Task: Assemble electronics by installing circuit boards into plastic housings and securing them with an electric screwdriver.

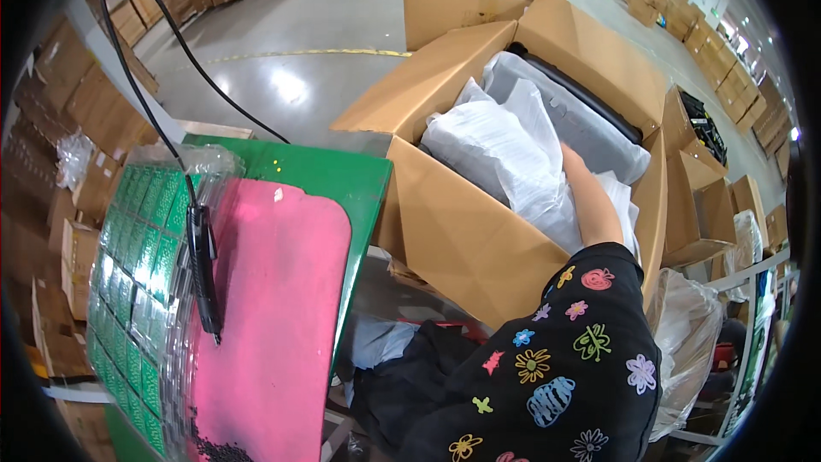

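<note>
My right hand [579, 175] reaches down into an open cardboard box [479, 231], its fingers hidden behind white foam wrapping [505, 141]. The wrapping covers a bulky dark item, and my wrist lies against its edge. Beside it, toward the far right of the box, stands a grey panel-like item [590, 124] in a translucent cover, with a long black bar [581, 90] along the box wall. My right forearm wears a black sleeve [547, 359] with coloured flower drawings. My left hand is out of view.
Left of the box is a green board [359, 180] with a pink mat [282, 291], small black pellets [224, 452] and clear-wrapped green-printed sheets [141, 265]. A black corded tool [203, 269] hangs over it. More cartons [479, 8] stand behind; a metal rail [753, 269] is at right.
</note>
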The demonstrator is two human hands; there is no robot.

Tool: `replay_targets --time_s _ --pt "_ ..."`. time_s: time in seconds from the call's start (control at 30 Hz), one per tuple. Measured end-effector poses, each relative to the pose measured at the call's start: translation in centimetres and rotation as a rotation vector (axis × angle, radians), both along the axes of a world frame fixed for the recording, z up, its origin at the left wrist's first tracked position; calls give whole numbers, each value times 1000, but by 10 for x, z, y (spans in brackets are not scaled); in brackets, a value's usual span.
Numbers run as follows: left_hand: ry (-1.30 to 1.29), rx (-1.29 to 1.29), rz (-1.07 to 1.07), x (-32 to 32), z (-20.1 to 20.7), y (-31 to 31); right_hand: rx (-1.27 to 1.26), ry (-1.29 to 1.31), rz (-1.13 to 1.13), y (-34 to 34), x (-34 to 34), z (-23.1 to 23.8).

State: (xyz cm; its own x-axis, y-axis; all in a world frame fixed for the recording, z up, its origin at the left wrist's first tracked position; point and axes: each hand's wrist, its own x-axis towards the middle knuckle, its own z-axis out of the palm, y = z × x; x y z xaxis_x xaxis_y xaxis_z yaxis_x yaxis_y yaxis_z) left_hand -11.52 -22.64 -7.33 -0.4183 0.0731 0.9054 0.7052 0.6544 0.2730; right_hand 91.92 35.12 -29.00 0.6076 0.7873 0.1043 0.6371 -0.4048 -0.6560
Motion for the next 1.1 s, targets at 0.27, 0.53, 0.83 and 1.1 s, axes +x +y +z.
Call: replay_targets --time_s 0.27,0.53,0.83,1.1 --pt "272 -341 207 -17 -20 -121 -37 122 250 4 -89 37" --pt "-550 813 -682 -29 6 -53 125 73 813 -27 -245 207" --pt "-605 323 -585 145 65 110 -53 251 920 -59 -275 223" --pt "-857 470 -765 182 44 120 -392 369 718 -68 -217 212"
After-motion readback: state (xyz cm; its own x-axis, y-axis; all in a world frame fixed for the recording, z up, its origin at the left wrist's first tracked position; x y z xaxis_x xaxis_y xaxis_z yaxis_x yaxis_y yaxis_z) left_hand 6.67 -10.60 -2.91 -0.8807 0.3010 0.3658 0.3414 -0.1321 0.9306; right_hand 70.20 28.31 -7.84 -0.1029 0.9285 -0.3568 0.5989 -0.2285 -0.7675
